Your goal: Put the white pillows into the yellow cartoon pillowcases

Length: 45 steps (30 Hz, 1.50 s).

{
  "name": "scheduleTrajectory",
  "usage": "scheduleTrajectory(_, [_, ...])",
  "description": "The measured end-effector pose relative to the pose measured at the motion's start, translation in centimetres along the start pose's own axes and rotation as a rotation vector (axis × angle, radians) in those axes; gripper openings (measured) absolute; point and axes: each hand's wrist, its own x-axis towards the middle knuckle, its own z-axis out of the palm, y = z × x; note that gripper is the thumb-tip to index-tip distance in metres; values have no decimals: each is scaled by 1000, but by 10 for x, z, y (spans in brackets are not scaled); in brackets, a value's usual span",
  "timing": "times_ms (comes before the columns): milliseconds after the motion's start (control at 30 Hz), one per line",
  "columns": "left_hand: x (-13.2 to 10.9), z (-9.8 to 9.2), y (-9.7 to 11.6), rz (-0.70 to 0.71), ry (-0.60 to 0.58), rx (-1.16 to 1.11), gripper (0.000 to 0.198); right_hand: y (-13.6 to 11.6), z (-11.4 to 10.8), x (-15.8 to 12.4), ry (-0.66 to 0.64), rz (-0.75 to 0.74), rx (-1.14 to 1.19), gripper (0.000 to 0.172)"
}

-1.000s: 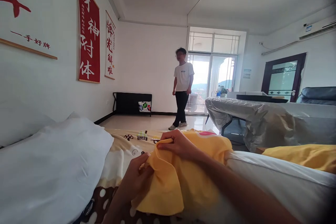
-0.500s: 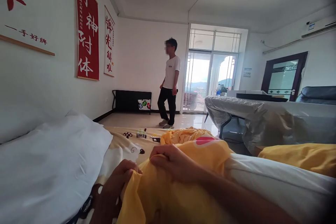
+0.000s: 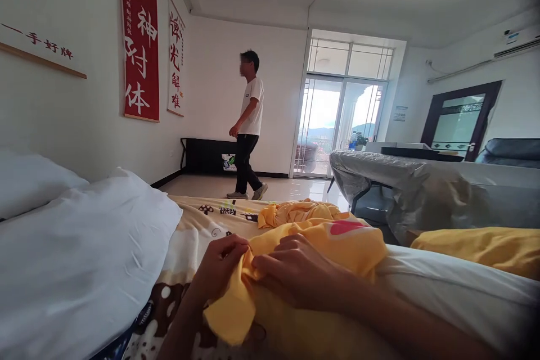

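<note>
"Down at the bottom of the head view, what's the left hand (image 3: 223,263) actually doing?"

"Pinching the yellow cloth (image 3: 358,243) — thumb and fingers closed on a gathered fold, with part of the fabric hanging loose below."

"And the right hand (image 3: 297,270)?"

"Same cloth, just beside the left one. Fingers curled in, thumb against that bunched fold, so yeah, it's gripping too. The tips are partly hidden, so exactly which fingers do the work is hard to tell."

"Ok, so where's the cloth sitting?"

"Over the left part of a long white pillow (image 3: 451,287) that runs off toward the right edge. It's got a pink patch on it, a bit beyond the right hand. Left of the hands is a patterned blanket (image 3: 188,256), then a puffy white pillow (image 3: 93,264)."

"Any more yellow stuff?"

"Yep, a crumpled yellow bundle (image 3: 299,212) right behind the cloth, and some yellow fabric (image 3: 481,244) off to the right, past the long pillow."

"Who's in the background?"

"Some person (image 3: 252,109) in a white T-shirt and dark trousers, mid-stride, facing left. There's a plastic-draped table (image 3: 422,191) on the right — and a red scroll (image 3: 141,45) on the left wall."
</note>
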Motion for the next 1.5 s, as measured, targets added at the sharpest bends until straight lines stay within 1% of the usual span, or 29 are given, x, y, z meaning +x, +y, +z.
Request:
scheduleTrajectory(67, [3,0,2,134,193,154,20,13,3,1,92,53,-103,25])
scheduleTrajectory(133, [-2,-6,11,194,417,175,22,30,3,2,205,157,-141,29])
scheduleTrajectory(167, [-6,-10,16,197,495,151,26,37,2,3,258,220,-148,30])
scheduleTrajectory(200, [-10,-14,21,199,521,122,30,44,0,4,299,284,-149,31])
scheduleTrajectory(233, [-14,-17,24,205,495,105,33,49,-2,5,331,340,-145,31])
scheduleTrajectory(267, [-16,-18,26,211,413,109,33,51,-3,6,352,386,-137,31])
scheduleTrajectory(300, [-17,-15,27,200,303,132,34,51,-3,7,367,421,-128,30])
scheduleTrajectory(333, [-16,-10,26,163,203,165,39,49,-3,8,380,443,-119,29])
scheduleTrajectory(367, [-15,-3,23,105,145,203,45,45,-1,10,394,452,-111,29])
scheduleTrajectory(400, [-12,6,20,40,139,235,45,39,1,12,415,449,-102,27])
scheduleTrajectory(467, [-6,22,13,-55,218,263,29,25,7,15,478,415,-74,24])
scheduleTrajectory(500, [-4,28,10,-73,263,269,24,18,11,16,516,386,-58,21])
scheduleTrajectory(533, [-2,32,9,-77,284,258,23,12,14,17,550,350,-42,20])
scheduleTrajectory(600, [-2,34,9,-90,260,186,25,5,21,17,606,262,-24,18])
scheduleTrajectory(700, [-6,30,13,-149,237,90,34,7,27,12,662,172,16,20])
scheduleTrajectory(800, [-9,28,14,-174,215,43,35,19,29,9,678,199,115,21])
scheduleTrajectory(900, [-7,27,7,-147,145,2,30,30,28,12,669,251,180,22])
scheduleTrajectory(933, [-6,27,4,-117,120,48,29,33,27,14,662,265,196,22])
scheduleTrajectory(1000, [-2,27,-4,-37,94,249,27,37,27,18,638,279,227,22])
scheduleTrajectory(1067, [0,30,-13,32,115,460,23,39,28,20,614,271,249,23])
scheduleTrajectory(1100, [1,33,-17,56,135,531,19,39,29,20,599,254,253,23])
scheduleTrajectory(1167, [1,40,-22,68,170,585,12,40,31,18,564,202,242,23])
scheduleTrajectory(1233, [0,43,-24,31,189,538,9,41,31,16,549,154,202,22])
scheduleTrajectory(1300, [-2,42,-21,-20,207,438,16,45,31,14,554,133,132,21])
scheduleTrajectory(1433, [-4,25,-7,2,202,164,27,54,28,11,549,123,-42,19])
scheduleTrajectory(1500, [-4,14,0,-18,188,46,31,57,26,9,566,124,-97,18])
